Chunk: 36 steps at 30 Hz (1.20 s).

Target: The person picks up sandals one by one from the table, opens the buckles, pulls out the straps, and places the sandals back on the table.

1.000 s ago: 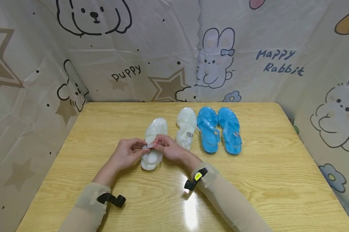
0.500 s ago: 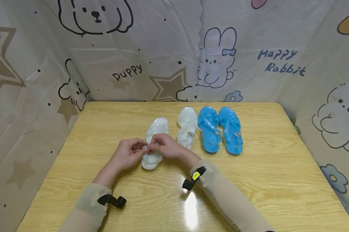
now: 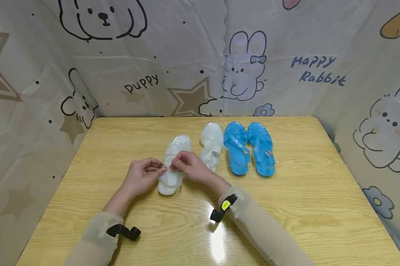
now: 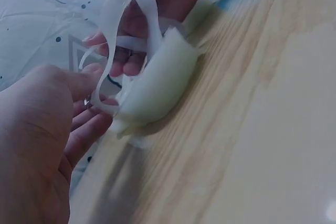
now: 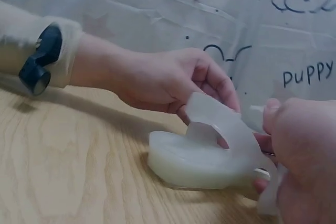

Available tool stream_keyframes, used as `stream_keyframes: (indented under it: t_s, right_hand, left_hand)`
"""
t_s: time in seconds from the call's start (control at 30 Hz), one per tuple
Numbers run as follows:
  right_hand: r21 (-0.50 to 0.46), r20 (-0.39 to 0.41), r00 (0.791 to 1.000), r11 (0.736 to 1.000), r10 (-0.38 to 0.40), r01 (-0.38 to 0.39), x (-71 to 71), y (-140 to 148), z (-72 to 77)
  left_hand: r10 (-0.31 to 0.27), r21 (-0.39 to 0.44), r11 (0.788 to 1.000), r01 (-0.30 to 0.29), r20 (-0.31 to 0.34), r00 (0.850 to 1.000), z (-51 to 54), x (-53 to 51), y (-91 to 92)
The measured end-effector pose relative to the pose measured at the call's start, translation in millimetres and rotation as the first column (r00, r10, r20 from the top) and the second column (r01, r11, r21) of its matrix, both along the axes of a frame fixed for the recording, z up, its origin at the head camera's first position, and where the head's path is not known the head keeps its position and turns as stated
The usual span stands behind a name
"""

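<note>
A white translucent jelly sandal lies on the table, toe away from me, between my two hands. My left hand pinches the small metal buckle on the sandal's left side. My right hand is over the sandal with curled fingers, pinching a thin white strap; its tip is partly hidden by the fingers. In the left wrist view, the ankle strap loops upright above the pale heel. A small gap parts the fingertips of both hands.
A second white sandal with a metal buckle stands right of the held one, partly behind my right hand. Two blue jelly sandals lie beside it. The wooden table meets a printed cloth backdrop at the back.
My right fingers came in against the left ones, then drew back up and to the right. The buckle shows at my left fingertips now. The head view has shifted slightly.
</note>
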State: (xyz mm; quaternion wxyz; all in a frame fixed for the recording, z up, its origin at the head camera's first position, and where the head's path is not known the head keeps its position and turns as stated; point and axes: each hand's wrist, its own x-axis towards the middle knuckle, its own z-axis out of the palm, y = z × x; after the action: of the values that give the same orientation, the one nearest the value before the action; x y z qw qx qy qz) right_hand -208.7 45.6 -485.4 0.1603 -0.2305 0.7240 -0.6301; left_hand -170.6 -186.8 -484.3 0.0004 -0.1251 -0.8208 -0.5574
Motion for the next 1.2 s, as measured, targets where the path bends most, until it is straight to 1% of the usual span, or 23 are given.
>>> stream_keyframes:
  t_s: [0.03,0.1,0.17,0.27,0.4,0.47,0.57,0.67,0.8,0.9,1.0,1.1,1.2]
  right_hand:
    - [0.028,-0.041,0.999,0.999,-0.021,0.022,0.2,0.3,1.7]
    - [0.049,-0.096,0.993,0.996,-0.067,0.072,0.3,1.5,6.6]
    - [0.035,-0.132,0.985,0.992,-0.113,0.119,0.1,3.0,14.0]
    - [0.000,-0.159,0.973,0.986,-0.166,0.169,-1.6,6.7,25.4]
    - [-0.028,-0.204,0.956,0.977,-0.213,0.211,-4.9,15.1,39.6]
    - [-0.028,-0.235,0.943,0.971,-0.237,0.237,-7.8,20.8,44.5]
    - [-0.013,-0.252,0.928,0.959,-0.275,0.282,-12.2,31.3,49.3]
    - [-0.011,-0.237,0.919,0.947,-0.314,0.321,-16.0,42.5,50.6]
    - [-0.060,-0.188,0.912,0.931,-0.364,0.360,-20.5,55.6,48.8]
    - [-0.100,-0.156,0.902,0.915,-0.403,0.391,-22.9,64.0,46.9]
    - [-0.105,-0.136,0.890,0.899,-0.436,0.425,-24.1,70.6,45.7]
    - [-0.095,-0.114,0.888,0.895,-0.445,0.436,-24.4,75.1,44.5]
    - [-0.076,-0.100,0.896,0.901,-0.433,0.427,-24.9,77.1,44.1]
  left_hand:
    - [0.022,0.004,1.000,-0.022,0.005,1.000,-0.5,1.0,1.0]
    - [0.068,0.023,0.997,-0.069,0.014,0.998,-2.4,3.4,3.2]
    - [0.114,0.054,0.992,-0.115,0.021,0.993,-5.2,5.2,5.7]
    - [0.161,0.116,0.980,-0.161,0.016,0.987,-9.0,6.5,11.1]
    - [0.193,0.149,0.971,-0.189,-0.012,0.981,-11.1,5.0,20.9]
    - [0.199,0.143,0.971,-0.194,-0.022,0.980,-11.1,3.3,26.2]
    - [0.195,0.129,0.973,-0.190,-0.026,0.981,-11.5,-1.2,33.6]
    - [0.186,0.126,0.975,-0.183,-0.017,0.982,-12.2,-7.3,40.5]
    - [0.173,0.127,0.977,-0.172,0.004,0.985,-10.9,-15.4,47.7]
    - [0.162,0.118,0.980,-0.161,0.001,0.987,-9.8,-21.8,51.0]
    - [0.162,0.125,0.979,-0.160,-0.009,0.987,-9.8,-27.6,53.8]
    - [0.174,0.145,0.974,-0.171,-0.008,0.985,-10.2,-31.1,56.9]
    - [0.178,0.161,0.971,-0.176,0.000,0.984,-10.0,-32.8,58.5]
